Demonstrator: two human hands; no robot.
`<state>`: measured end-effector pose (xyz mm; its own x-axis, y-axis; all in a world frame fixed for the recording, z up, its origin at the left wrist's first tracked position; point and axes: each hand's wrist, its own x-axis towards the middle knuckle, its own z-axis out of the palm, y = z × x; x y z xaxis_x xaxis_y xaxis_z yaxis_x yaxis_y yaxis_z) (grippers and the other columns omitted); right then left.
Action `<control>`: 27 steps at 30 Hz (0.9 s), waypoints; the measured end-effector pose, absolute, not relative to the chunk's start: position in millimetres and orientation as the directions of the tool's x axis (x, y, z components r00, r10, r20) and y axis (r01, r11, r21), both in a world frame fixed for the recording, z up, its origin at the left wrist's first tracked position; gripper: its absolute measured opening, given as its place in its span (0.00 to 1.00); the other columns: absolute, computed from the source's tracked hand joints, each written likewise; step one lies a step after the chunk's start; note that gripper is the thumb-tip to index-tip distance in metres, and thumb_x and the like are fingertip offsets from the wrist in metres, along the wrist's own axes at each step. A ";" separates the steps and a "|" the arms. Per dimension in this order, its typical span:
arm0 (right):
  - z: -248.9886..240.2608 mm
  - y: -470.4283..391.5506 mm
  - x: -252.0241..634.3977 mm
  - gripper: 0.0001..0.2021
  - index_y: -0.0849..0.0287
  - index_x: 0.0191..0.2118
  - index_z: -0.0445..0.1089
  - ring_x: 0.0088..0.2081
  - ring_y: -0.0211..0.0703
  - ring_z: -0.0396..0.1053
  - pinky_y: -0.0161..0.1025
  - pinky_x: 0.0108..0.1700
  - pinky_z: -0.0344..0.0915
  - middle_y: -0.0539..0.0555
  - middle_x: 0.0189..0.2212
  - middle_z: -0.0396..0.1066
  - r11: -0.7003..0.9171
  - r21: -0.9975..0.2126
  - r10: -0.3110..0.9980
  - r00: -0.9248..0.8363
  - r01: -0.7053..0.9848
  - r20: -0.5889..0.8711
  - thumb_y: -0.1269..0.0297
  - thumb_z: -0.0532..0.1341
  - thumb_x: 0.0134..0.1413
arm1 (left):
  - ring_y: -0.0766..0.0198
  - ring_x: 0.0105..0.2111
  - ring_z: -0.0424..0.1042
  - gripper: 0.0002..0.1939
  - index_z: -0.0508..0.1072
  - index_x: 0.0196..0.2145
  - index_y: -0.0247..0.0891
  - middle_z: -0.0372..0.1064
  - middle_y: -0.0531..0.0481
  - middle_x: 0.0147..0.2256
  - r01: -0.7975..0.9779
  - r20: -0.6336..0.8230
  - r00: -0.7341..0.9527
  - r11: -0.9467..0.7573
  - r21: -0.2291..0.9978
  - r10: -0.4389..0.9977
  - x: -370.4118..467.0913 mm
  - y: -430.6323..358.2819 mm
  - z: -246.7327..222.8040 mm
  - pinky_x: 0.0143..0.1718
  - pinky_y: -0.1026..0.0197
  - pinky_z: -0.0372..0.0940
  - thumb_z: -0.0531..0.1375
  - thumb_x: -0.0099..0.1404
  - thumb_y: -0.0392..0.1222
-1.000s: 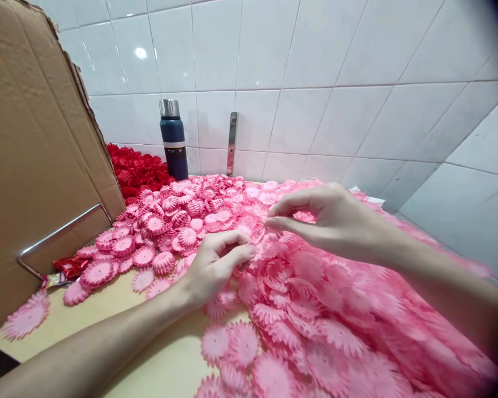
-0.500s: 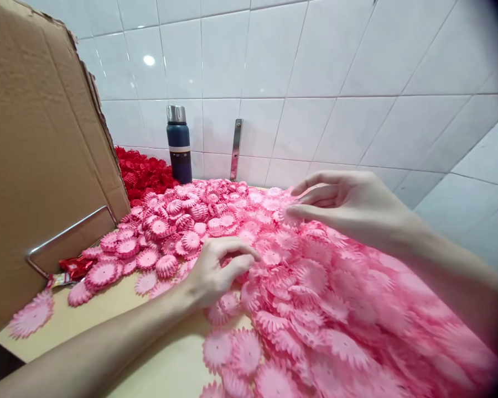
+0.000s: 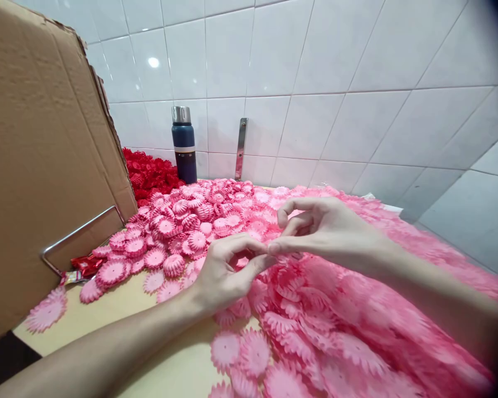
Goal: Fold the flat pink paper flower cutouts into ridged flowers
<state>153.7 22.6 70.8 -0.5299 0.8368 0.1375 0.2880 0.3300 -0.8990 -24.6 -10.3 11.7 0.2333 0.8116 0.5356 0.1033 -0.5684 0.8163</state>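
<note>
Pink scalloped petal discs (image 3: 255,351) are heaped over the table, loose on the right and in tighter stacked rosettes (image 3: 175,265) on the left. Above the middle of the heap, my left hand (image 3: 232,268) has its thumb and index finger pinched together. My right hand (image 3: 315,229) meets it there, its thumb and fingertips touching or nearly touching the left fingertips. Whatever lies between the fingers of either hand is too small to make out against the pink discs.
A cardboard box (image 3: 53,143) with a metal handle (image 3: 81,232) stands at the left. Behind are red petals (image 3: 151,174), a dark blue bottle (image 3: 185,146) and a metal strip (image 3: 241,149) against the tiled wall. A red wrapper (image 3: 87,265) lies beside the box.
My right hand has come down and left to meet my left hand, which has shifted slightly right. The whole view has also shifted slightly.
</note>
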 end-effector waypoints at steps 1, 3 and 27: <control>72.0 23.8 154.8 0.16 0.58 0.29 0.63 0.21 0.37 0.68 0.33 0.23 0.62 0.46 0.16 0.67 0.320 -0.900 0.852 -0.505 0.295 0.138 0.60 0.70 0.40 | 0.67 0.26 0.67 0.06 0.74 0.30 0.33 0.70 0.49 0.27 0.110 0.537 0.225 -0.568 0.815 0.813 -24.5 -10.2 12.9 0.29 0.64 0.63 0.61 0.61 0.38; 73.7 25.2 156.1 0.16 0.58 0.28 0.63 0.20 0.36 0.66 0.34 0.24 0.62 0.46 0.16 0.67 0.328 -0.890 0.886 -0.432 0.319 0.171 0.59 0.71 0.39 | 0.67 0.26 0.67 0.06 0.74 0.29 0.34 0.70 0.49 0.26 0.133 0.546 0.192 -0.572 0.809 0.816 -25.1 -9.5 15.2 0.28 0.64 0.63 0.61 0.61 0.39; 68.9 35.9 129.1 0.11 0.58 0.43 0.73 0.45 0.46 0.69 0.45 0.46 0.66 0.58 0.43 0.73 0.812 -0.159 0.581 -0.748 0.562 0.320 0.63 0.57 0.58 | 0.60 0.42 0.71 0.19 0.68 0.49 0.34 0.71 0.41 0.43 0.530 0.583 -0.024 -0.484 0.696 0.812 -66.2 37.0 5.8 0.45 0.56 0.66 0.53 0.60 0.27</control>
<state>129.1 35.9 68.9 -0.7485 0.5806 0.3204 0.5618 0.8119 -0.1590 -66.2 37.0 5.8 -0.0242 0.8121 0.5831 0.5297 -0.4842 0.6964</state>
